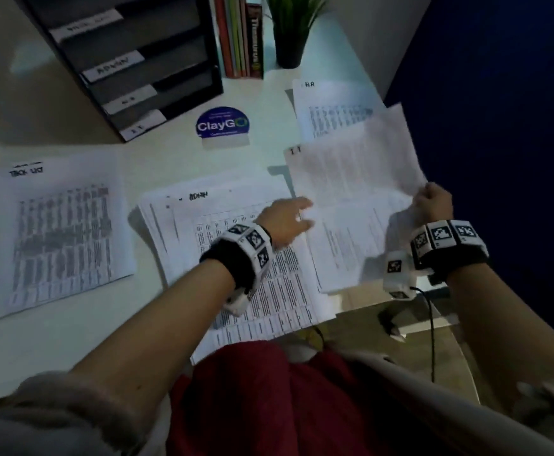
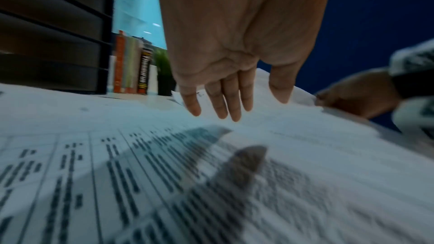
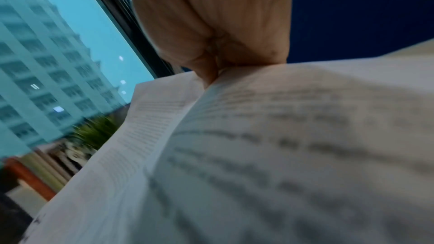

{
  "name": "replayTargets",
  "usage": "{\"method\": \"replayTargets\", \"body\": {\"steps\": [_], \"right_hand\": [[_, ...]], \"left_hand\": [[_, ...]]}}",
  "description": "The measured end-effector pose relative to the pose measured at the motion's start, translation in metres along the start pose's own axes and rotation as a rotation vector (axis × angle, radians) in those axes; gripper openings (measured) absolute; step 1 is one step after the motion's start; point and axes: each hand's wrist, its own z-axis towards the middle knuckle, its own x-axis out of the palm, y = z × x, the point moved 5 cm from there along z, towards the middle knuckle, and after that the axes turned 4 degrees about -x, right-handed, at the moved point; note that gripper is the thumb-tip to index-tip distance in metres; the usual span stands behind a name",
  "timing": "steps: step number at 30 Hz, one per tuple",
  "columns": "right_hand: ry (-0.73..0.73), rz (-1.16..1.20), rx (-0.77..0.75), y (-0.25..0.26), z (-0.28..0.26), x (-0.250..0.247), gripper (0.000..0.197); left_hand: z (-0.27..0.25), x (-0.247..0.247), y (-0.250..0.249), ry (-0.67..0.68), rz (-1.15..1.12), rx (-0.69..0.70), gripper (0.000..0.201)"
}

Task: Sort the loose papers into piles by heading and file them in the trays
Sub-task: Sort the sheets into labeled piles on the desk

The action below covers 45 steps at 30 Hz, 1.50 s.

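Note:
My right hand (image 1: 432, 200) pinches the near right edge of the IT sheets (image 1: 351, 166) and holds them lifted above the desk; in the right wrist view the fingers (image 3: 211, 58) clamp the IT sheets (image 3: 258, 136). My left hand (image 1: 288, 218) is open with straight fingers (image 2: 225, 99), reaching right over the ADMIN pile (image 1: 236, 245) toward the loose paper (image 1: 344, 245) under the lifted sheets. A task-list pile (image 1: 58, 232) lies at the left, and an HR pile (image 1: 331, 110) at the far right. The black tray stack (image 1: 130, 60) with labelled tiers stands at the back.
Books (image 1: 242, 37) and a potted plant (image 1: 290, 31) stand behind the piles. A blue ClayGo sticker (image 1: 223, 125) is on the white desk (image 1: 71, 340). A dark blue wall (image 1: 499, 93) runs along the desk's right edge.

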Motion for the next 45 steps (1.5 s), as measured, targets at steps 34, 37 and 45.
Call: {"method": "replayTargets", "body": {"steps": [34,37,45], "right_hand": [[0.630,-0.454,-0.783,0.163,-0.115,0.177,0.062],[0.673,-0.560,-0.841,0.174,-0.122,0.191,0.085],[0.768,-0.705,-1.004,0.198,-0.128,0.202,0.102]], "left_hand": [[-0.058,-0.091,0.148,-0.529,0.100,-0.507,0.065],[-0.063,-0.091,0.156,-0.530,0.027,-0.456,0.053],[-0.076,-0.078,0.143,-0.628,0.059,-0.134,0.040]]}}
